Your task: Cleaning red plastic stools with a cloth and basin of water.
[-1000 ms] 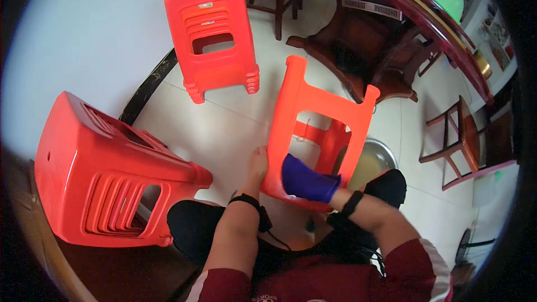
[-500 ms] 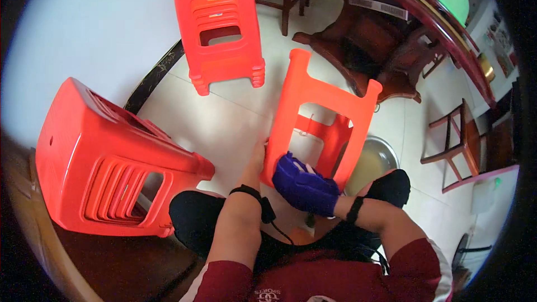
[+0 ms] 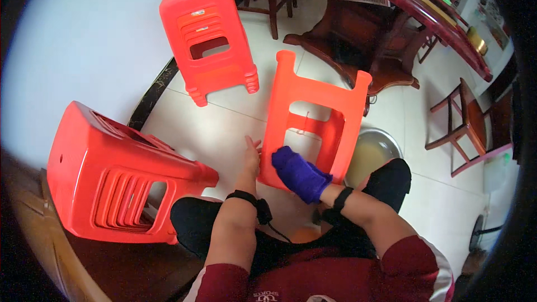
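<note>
A red plastic stool point(image 3: 316, 90) is tipped in front of me, its legs pointing away and its seat end toward my knees. My right hand point(image 3: 302, 176) is wrapped in a purple cloth that hides its fingers; it lies against the stool's near left part. Just left of the stool's side, my left hand point(image 3: 252, 154) has its fingers stretched and apart, with nothing in them. Whether its palm edge touches the stool I cannot tell.
A stack of red stools point(image 3: 210, 72) stands on the tiles at far left. More nested red stools point(image 3: 126, 190) lie tilted at near left. Behind my right knee sits a metal basin point(image 3: 372, 154) of cloudy water. A wooden chair point(image 3: 470, 123) and a dark table point(image 3: 430, 19) are at right.
My left hand has come off the stool's left side and its fingers have spread. The cloth-covered right hand has shifted slightly up and left. The view has moved a little.
</note>
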The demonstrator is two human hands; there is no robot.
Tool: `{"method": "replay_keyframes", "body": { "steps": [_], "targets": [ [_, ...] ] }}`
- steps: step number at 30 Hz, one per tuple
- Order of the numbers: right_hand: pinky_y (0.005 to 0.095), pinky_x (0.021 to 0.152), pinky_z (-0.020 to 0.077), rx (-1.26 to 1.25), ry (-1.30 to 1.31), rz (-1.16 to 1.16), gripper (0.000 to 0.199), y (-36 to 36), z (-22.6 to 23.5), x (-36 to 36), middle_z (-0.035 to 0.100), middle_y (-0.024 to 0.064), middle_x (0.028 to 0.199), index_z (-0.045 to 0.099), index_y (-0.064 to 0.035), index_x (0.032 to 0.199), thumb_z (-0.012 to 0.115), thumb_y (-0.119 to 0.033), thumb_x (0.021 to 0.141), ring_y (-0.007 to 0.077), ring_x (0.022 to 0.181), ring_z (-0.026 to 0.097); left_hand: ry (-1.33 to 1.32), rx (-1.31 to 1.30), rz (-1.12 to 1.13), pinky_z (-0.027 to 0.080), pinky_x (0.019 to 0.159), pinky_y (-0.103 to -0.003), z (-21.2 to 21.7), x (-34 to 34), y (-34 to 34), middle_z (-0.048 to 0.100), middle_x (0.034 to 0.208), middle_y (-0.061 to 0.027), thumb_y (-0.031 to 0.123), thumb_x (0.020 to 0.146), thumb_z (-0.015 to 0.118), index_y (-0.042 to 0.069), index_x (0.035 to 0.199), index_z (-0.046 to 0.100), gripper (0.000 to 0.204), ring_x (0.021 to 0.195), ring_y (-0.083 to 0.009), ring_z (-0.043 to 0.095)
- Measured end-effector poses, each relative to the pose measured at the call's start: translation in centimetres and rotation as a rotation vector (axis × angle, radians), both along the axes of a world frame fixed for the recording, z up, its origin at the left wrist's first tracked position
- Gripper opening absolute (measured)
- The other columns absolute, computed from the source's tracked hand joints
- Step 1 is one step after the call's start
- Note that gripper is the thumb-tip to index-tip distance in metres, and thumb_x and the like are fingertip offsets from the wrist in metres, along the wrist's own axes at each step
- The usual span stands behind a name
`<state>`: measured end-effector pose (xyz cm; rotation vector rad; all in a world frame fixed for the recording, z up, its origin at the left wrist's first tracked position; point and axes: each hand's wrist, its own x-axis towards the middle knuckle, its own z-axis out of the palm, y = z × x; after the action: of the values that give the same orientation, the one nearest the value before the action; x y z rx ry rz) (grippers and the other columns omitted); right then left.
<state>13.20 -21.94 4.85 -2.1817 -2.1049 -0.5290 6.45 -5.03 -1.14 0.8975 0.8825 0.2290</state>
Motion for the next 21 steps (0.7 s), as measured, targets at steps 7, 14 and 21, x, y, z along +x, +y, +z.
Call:
{"method": "replay_keyframes", "body": {
  "steps": [7,14,21],
  "targets": [
    [0.0355,0.088,0.0433,0.024,0.905,-0.058,0.021,0.1,3.8,-2.6,0.056,0.0107,0.102,0.055,-0.0038,0.103,0.043,-0.017,0.092,0.0225,0.099,0.054,-0.305,-0.218,0.057,0.035,0.099,-0.043,-0.4,-0.8,0.6,0.049,0.125,-0.0243,0.074,0.083,0.018,0.0,0.139,0.028,0.093,0.108,-0.0281,0.053],
    [0.0326,0.093,0.0407,-0.106,1.22,0.143,0.031,0.3,-3.1,-1.7,0.056,0.0137,0.114,0.051,-0.0015,0.118,0.049,-0.012,0.09,0.0206,0.105,0.053,0.009,-0.144,0.13,0.035,0.098,-0.046,-0.6,3.2,-0.7,0.043,0.129,-0.0257,0.065,0.087,0.035,0.007,0.133,0.04,0.074,0.116,-0.0352,0.045],
    [0.0372,0.095,0.038,0.181,0.882,0.142,0.056,-7.2,16.7,3.7,0.046,0.0184,0.122,0.042,0.002,0.126,0.061,-0.01,0.075,0.0303,0.113,0.045,-0.38,0.933,0.041,0.041,0.081,-0.046,7.1,3.7,-6.3,0.05,0.092,-0.0184,0.025,0.088,0.05,0.001,0.1,0.049,0.027,0.085,-0.0367,0.05]
  ]
}}
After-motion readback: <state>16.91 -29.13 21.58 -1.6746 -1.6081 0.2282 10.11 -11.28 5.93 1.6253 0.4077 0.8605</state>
